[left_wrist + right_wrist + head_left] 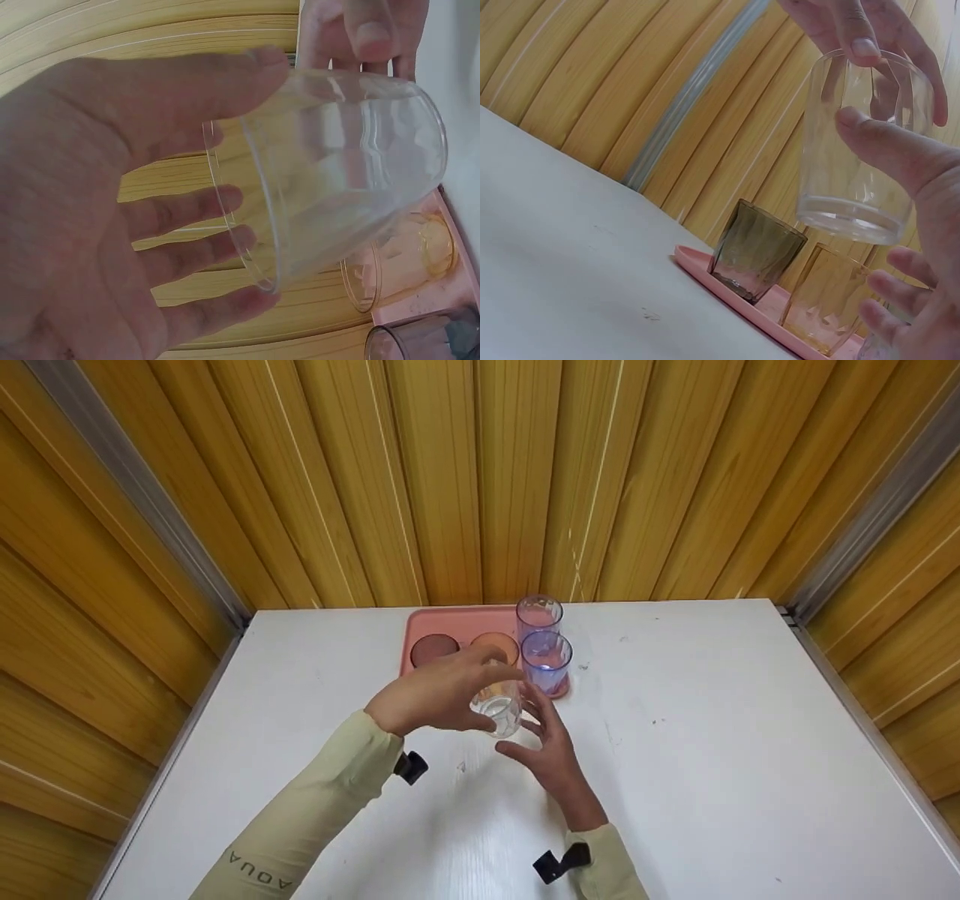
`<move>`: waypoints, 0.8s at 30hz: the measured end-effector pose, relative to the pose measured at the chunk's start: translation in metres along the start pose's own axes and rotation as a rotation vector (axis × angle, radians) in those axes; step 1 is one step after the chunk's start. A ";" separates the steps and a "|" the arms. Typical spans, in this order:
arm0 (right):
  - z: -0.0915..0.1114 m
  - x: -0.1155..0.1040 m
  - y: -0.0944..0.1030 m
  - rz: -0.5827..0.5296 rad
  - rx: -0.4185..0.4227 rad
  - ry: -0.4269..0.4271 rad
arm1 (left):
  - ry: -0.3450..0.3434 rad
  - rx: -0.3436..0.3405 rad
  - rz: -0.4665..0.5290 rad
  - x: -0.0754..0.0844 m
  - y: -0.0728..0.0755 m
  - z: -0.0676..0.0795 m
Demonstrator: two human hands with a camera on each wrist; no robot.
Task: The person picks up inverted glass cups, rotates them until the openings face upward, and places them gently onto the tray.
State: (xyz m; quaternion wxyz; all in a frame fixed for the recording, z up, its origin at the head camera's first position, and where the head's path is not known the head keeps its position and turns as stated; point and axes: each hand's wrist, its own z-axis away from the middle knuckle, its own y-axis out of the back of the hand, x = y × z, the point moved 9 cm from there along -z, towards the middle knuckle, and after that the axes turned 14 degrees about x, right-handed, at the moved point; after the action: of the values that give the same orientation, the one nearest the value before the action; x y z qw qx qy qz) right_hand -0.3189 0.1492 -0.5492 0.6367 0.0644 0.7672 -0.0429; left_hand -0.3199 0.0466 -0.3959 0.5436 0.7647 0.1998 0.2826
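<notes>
My left hand [450,686] holds a clear tumbler [499,712] near its rim, fingers on one side and the thumb on the other. The tumbler is in the air in front of the pink tray [461,620]. In the right wrist view the tumbler [855,172] has its base downward, and the left hand [870,37] comes from above. My right hand [551,750] is beside the tumbler with its fingers spread and thumb apart. The right thumb overlaps the tumbler's side in the right wrist view.
On the tray stand a dark tumbler [756,251], an amber tumbler [826,296] and two bluish tumblers, a front one [547,660] and a rear one [538,615]. The tray lies on a white table [712,735] against a wood-patterned wall [517,495].
</notes>
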 end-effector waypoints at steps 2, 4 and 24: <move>-0.001 0.000 0.000 -0.003 0.013 -0.002 | 0.001 0.018 -0.016 -0.002 0.005 -0.002; -0.002 0.002 0.000 -0.014 0.018 -0.015 | 0.006 0.033 -0.035 -0.005 0.010 -0.003; -0.001 0.005 -0.001 -0.051 0.010 -0.023 | 0.176 0.108 -0.052 -0.064 0.036 -0.023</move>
State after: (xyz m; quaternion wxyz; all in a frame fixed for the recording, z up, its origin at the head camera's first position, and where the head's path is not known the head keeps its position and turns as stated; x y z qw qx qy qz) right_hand -0.3206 0.1487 -0.5543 0.6440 0.0474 0.7609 -0.0638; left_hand -0.3836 0.0115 -0.3704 0.4893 0.7596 0.2812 0.3233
